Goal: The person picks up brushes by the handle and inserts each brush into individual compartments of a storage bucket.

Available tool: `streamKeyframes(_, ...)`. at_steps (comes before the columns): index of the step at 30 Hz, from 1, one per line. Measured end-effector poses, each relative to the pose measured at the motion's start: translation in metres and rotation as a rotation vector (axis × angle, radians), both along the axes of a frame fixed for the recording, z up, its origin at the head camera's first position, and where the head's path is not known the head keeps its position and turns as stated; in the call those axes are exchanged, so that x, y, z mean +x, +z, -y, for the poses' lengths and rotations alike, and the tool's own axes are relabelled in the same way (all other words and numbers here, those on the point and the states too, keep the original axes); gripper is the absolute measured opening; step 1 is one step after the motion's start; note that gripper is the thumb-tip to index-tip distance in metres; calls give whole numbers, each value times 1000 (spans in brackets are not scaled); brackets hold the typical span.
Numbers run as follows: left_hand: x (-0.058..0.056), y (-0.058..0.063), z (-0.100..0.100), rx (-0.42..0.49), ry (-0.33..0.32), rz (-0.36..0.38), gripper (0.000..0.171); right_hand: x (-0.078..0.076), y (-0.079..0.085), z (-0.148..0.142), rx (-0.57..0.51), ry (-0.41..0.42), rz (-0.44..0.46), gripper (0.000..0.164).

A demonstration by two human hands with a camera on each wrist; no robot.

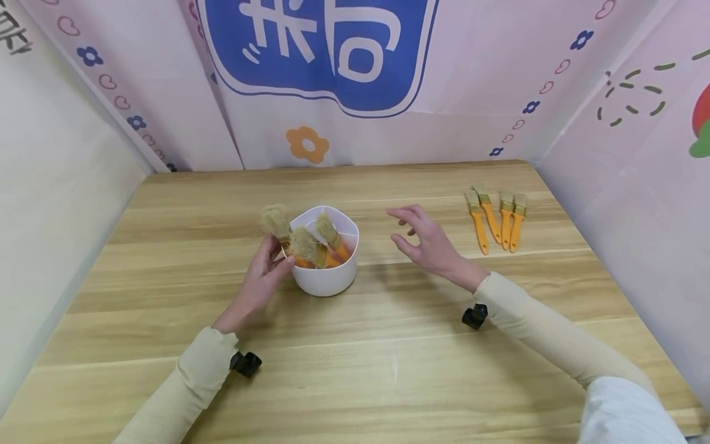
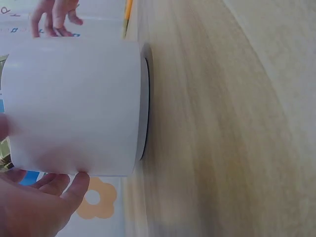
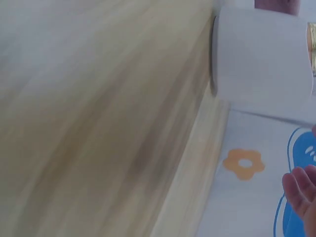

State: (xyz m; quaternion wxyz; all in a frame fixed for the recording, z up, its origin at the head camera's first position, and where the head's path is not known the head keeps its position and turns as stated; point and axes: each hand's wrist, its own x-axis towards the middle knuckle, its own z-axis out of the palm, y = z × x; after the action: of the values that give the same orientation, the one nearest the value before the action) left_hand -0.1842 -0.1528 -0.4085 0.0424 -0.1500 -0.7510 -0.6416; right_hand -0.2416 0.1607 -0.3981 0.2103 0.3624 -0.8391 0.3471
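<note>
A white divided pot (image 1: 323, 282) stands on the wooden table, with paintbrushes (image 1: 304, 244) upright in it, bristles up and orange handles down. My left hand (image 1: 259, 276) grips the pot's left side. In the left wrist view, its fingertips (image 2: 79, 185) lie against the white wall and the thumb is at the rim. To the right of the pot, my right hand (image 1: 429, 243) hovers over the table, holding nothing, its fingers loosely bent and thumb apart. The right wrist view catches only part of those fingers (image 3: 298, 192).
Several more orange-handled paintbrushes (image 1: 506, 216) lie side by side at the table's back right, bristles toward the back. Printed cloth walls (image 1: 444, 135) enclose the table (image 1: 355, 382) at the back and both sides.
</note>
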Motion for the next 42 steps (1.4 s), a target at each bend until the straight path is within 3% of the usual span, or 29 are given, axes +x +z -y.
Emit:
streamKeyframes(7,-1,1,2,-31,12,35,49,-4,-5,-25,53,-88,68,45)
streamKeyframes(14,-1,3,3,-22,15,57,53,-19,-10,-55,149,-303,162,46)
streamKeyframes(30,-2,2,4,-36,22,72,54,-65,-20,-111,303,-673,438,51)
streamKeyframes(42,-2,3,4,-39,32,87,58,-90,-20,-124,371,-675,540,52)
